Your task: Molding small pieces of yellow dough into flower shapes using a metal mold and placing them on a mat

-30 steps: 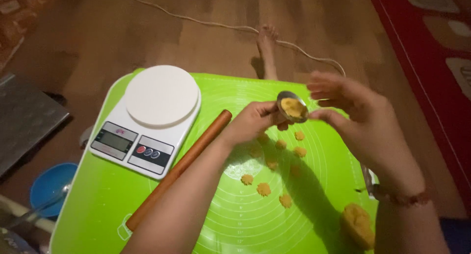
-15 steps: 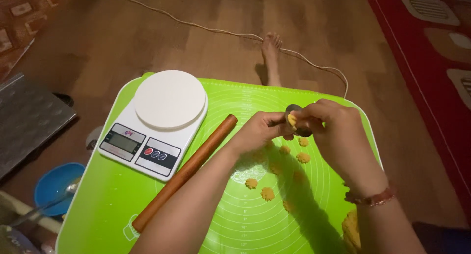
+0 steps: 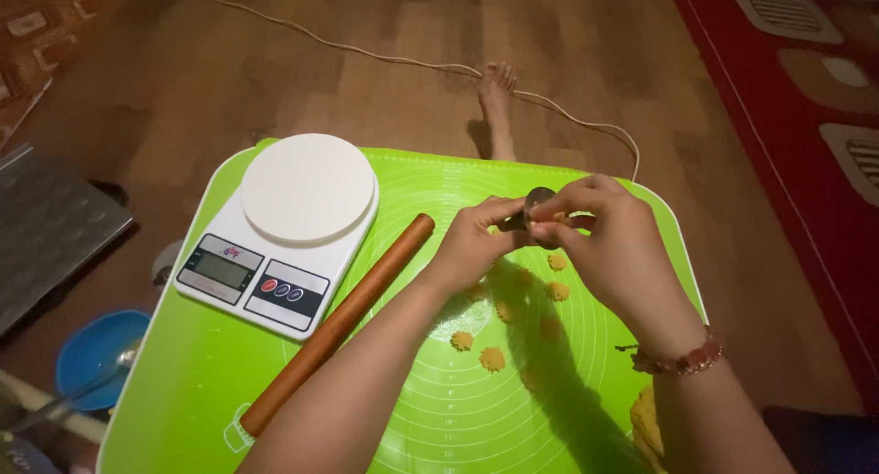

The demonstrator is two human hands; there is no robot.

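Both hands raised together over the far part of a green baking mat (image 3: 275, 401) spread on the wooden floor (image 3: 275, 80). Left hand (image 3: 476, 245) and right hand (image 3: 609, 245) each pinching a small round metal mould (image 3: 536, 204) between the fingertips, held above the mat, not resting on it. Inside of the mould mostly hidden by the fingers; a trace of yellow at its rim, possibly dough, too small to confirm. Beaded bracelet (image 3: 682, 359) on the right wrist.

Below the hands, small yellow dough pieces (image 3: 493, 357) scattered on the mat, several sunk in the shadow of the arms and hard to count. Larger lump of yellow dough (image 3: 648, 424) at the mat's near right corner, cut off by the lower edge and partly behind the right forearm.

Left of the hands, a wooden rolling pin (image 3: 343, 318) lying slantwise on the mat, and beyond it a white kitchen scale (image 3: 284, 227) with a bare round platform.

Off the mat at lower left, a blue bowl (image 3: 82, 346) with a spoon (image 3: 92, 373) leaning in it; contents not visible, bowl dim. Grey metal tray (image 3: 46, 227) at far left, cut by the edge. Pale cord (image 3: 385, 57) trailing across the floor past a bare foot (image 3: 497, 108). Red rug (image 3: 806, 98) along the right side, partly out of view.
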